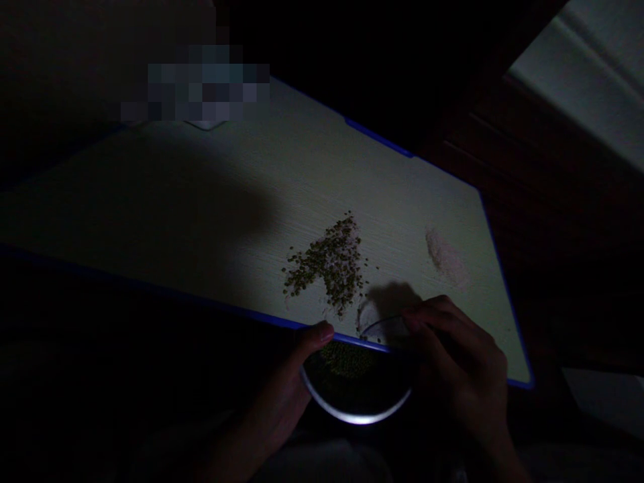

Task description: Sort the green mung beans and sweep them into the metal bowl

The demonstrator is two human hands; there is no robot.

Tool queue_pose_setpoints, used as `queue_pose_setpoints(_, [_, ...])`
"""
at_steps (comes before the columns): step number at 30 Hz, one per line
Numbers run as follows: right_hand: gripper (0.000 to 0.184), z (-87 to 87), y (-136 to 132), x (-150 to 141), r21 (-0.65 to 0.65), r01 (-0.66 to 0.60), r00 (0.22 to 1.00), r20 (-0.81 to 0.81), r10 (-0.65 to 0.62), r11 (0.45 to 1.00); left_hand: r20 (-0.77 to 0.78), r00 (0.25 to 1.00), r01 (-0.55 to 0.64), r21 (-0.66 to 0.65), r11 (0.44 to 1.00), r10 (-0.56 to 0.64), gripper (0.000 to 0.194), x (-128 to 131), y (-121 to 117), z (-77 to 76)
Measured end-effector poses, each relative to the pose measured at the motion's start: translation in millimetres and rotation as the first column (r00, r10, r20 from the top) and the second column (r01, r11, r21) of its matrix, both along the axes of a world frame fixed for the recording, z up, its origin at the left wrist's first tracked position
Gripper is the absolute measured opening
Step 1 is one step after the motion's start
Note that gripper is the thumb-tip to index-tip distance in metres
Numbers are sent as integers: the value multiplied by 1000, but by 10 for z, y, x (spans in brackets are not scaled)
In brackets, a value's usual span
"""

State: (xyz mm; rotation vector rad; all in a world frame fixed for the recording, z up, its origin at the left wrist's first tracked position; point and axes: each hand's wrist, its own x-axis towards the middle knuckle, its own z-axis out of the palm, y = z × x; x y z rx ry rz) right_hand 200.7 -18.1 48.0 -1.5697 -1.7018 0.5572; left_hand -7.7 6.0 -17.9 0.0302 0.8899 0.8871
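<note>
Pale wood-grain laminate board (201, 201) fills the middle of this dim view, seen at a slant and edged with blue trim (377, 137), with dark wooden furniture (553, 221) along its right side. A pixelated patch hides part of the far left of the board, and a broad shadow falls across its left half. Toward the near right, a loose heap of small green mung beans (332, 265) lies on the board, its long axis running roughly far to near, with a few strays around it. A pale powder streak (445, 258) lies well to its right, and a white smear (368, 315) lies just near of it. At the near edge, a round bowl (358, 419) with a bright, glinting rim is held against the blue trim, and more beans lie inside it, dim in the shadow. The left hand (296, 376) has its thumb hooked over the bowl's rim, and the right hand (457, 355) curls its fingers around the far right of the rim; together they clamp the bowl between them. The left hand is the nearer to the heap, which lies straight beyond its thumb, while the right hand is closer to the white smear.
</note>
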Motion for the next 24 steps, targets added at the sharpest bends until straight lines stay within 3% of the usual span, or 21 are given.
queue_pose_setpoints(8, [17, 16, 18, -28, -20, 6, 1000, 5, -6, 1000, 9, 1000, -8, -29, 1000, 8, 31, 6, 10, 36])
queue_pose_setpoints(14, [16, 45, -83, -31, 9, 34, 999, -2, -34, 999, 23, 998, -50, -65, 997, 52, 26, 0, 1, 59])
queue_pose_setpoints(20, [17, 46, -132, -147, 63, 8, 997, 77, -13, 998, 23, 1000, 9, -42, 999, -8, 31, -3, -4, 8])
queue_pose_setpoints(24, [13, 29, -109, -60, 102, 136, 978, 146, -150, 985, -4, 1000, -19, -15, 1000, 19, 34, 4, 2, 2])
